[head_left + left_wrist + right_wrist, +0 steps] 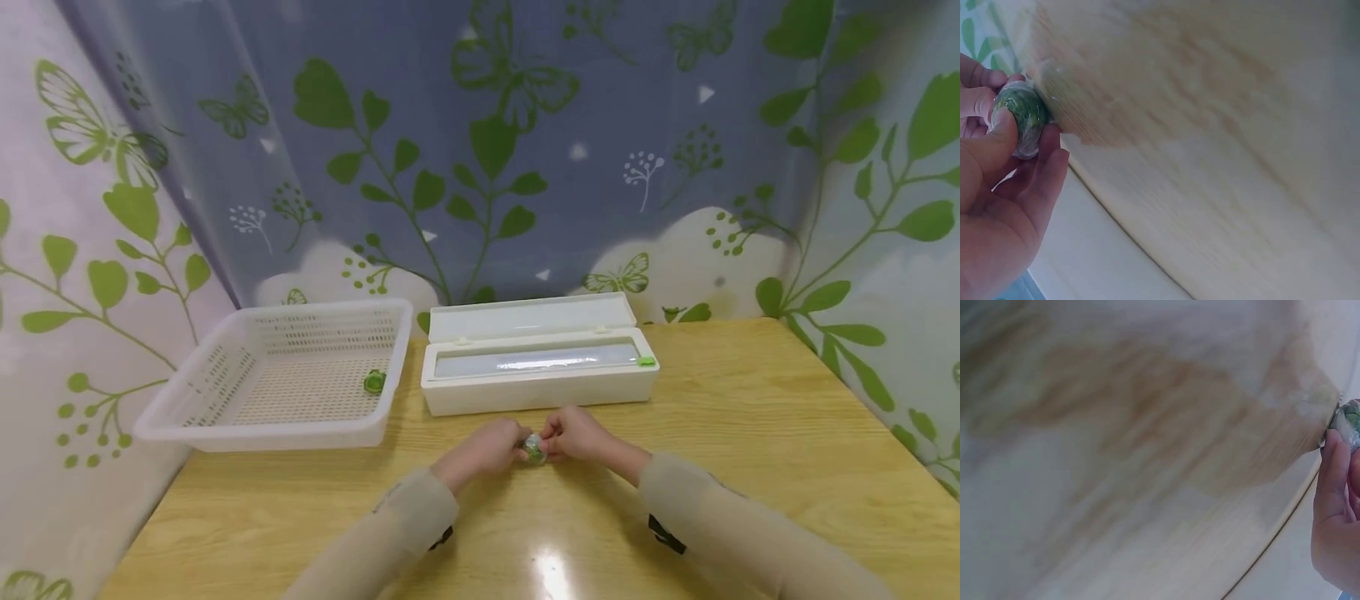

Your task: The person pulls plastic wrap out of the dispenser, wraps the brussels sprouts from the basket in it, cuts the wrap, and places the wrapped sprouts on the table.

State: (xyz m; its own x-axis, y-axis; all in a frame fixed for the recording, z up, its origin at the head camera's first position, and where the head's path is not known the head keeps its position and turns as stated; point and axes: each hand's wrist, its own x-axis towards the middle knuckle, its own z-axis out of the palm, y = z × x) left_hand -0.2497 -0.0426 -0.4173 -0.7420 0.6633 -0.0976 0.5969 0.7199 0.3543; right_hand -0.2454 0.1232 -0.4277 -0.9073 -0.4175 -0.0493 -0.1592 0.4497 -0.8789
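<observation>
"Progress on that green bundle [534, 452]?"

"Clear film [1026, 147] seems around it; tidying the wrap probably remains. Fingers of left hand [491, 446] and right hand [579, 434] pinch it, near the white box [540, 393] on the counter [750, 400]."

"Long axis?"

"Roundish, slightly taller than wide in the left wrist view; heading unclear."

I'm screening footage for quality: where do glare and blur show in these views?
Head view: bright glare on the near tabletop, a shiny streak inside the open white box; left wrist view: tabletop smeared, wrapped green item clearer; right wrist view: tabletop soft and streaky.
</observation>
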